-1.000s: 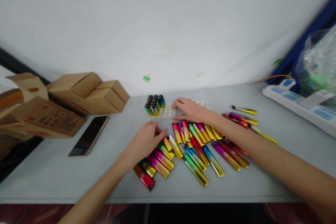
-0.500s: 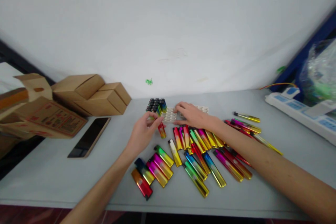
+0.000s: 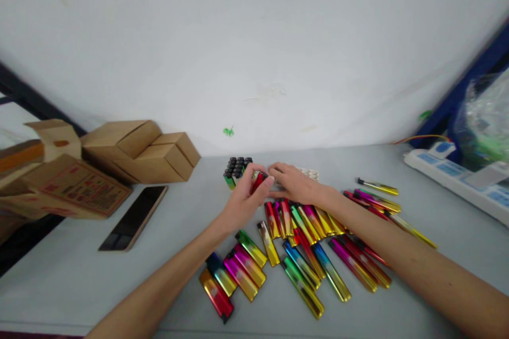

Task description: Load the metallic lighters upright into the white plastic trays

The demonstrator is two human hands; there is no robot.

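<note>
glossy metallic lighters (image 3: 302,243) in two-tone gradients lie fanned across the grey table (image 3: 79,275). the left hand (image 3: 242,204) pinches a red lighter (image 3: 257,182) over the white dimpled tray (image 3: 310,174); the right hand (image 3: 292,183) presses flat on the tray, empty. beyond stand black-capped lighters (image 3: 237,168); the red print on the cardboard boxes (image 3: 79,183) is unreadable.

Both forearms are bare up to the frame edge; no sleeve, cuff or glove is visible. Left hand (image 3: 243,202) and right hand (image 3: 292,183): no ring, watch, band or marking can be made out. Fingers are slim; nail detail is blurred.
</note>
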